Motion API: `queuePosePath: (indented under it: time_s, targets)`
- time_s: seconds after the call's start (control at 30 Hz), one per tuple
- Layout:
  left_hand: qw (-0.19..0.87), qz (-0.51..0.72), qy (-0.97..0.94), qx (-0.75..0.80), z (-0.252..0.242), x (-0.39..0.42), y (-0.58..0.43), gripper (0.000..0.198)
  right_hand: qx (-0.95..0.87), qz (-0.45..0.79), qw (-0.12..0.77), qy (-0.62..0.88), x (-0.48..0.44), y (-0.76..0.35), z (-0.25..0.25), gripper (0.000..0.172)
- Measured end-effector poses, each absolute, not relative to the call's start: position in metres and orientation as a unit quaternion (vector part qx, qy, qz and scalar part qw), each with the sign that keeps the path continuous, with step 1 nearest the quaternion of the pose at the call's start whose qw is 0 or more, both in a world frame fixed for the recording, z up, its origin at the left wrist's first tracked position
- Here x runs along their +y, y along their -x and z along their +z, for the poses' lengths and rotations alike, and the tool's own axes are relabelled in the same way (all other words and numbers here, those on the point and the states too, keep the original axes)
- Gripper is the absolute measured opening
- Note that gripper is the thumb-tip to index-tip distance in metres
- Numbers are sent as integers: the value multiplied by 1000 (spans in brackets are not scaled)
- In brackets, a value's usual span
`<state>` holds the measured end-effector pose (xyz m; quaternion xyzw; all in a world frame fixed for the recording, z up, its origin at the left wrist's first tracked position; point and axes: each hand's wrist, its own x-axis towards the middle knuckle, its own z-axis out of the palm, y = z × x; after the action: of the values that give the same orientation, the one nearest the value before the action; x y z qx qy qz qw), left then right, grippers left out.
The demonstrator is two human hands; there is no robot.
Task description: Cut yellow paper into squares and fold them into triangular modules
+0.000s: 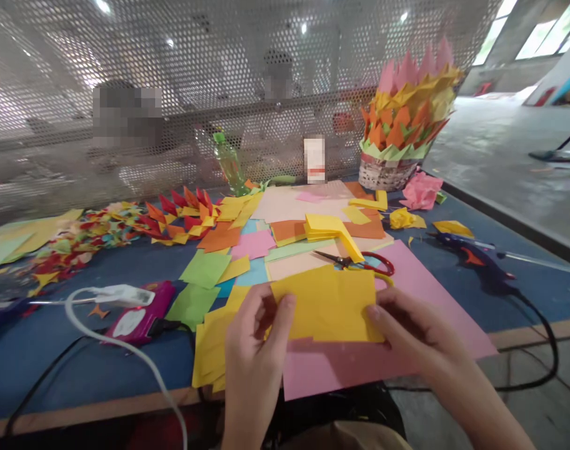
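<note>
A yellow sheet of paper (329,303) is stretched between my two hands, above a large pink sheet (332,372). My left hand (261,331) pinches its left edge between thumb and fingers. At its right edge, my right hand (404,322) grips it the same way. Just beyond the paper lie scissors (345,261) with red and yellow handles, partly under a folded yellow strip (334,230). A pile of yellow paper pieces (212,347) sits beside my left hand, with green squares (205,269) behind it.
A tiered folded-paper basket (402,131) stands back right, near crumpled pink paper (422,190). A glue gun (482,253) with a black cord lies right. Left are a magenta power socket (147,309), white cable (139,356) and paper garlands (182,215). Behind are a plastic bottle (229,162) and perforated screen (195,81).
</note>
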<state>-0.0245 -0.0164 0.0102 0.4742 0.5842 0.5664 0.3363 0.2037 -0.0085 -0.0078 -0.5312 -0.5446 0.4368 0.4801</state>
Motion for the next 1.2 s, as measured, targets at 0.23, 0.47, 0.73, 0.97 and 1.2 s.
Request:
queuePosePath:
  time_s: [0.23, 0.47, 0.73, 0.97, 1.2]
  targets:
    - [314, 435, -591, 603, 4, -23, 25, 21, -439, 333, 572, 608, -3, -248, -19, 37]
    - [206, 398, -593, 669, 0, -40, 59, 21, -469, 419, 538, 562, -6, -223, -27, 44]
    - [-1, 372, -548, 749, -6, -39, 95, 40, -528, 441, 485, 541, 0, -187, -24, 48]
    - [-104, 331, -555, 756, 1, -51, 83, 40, -673, 437, 359, 476, 17, -114, -1, 46]
    - [-154, 141, -561, 801, -28, -65, 77, 39, -755, 234, 313, 527, 32, -94, -18, 29]
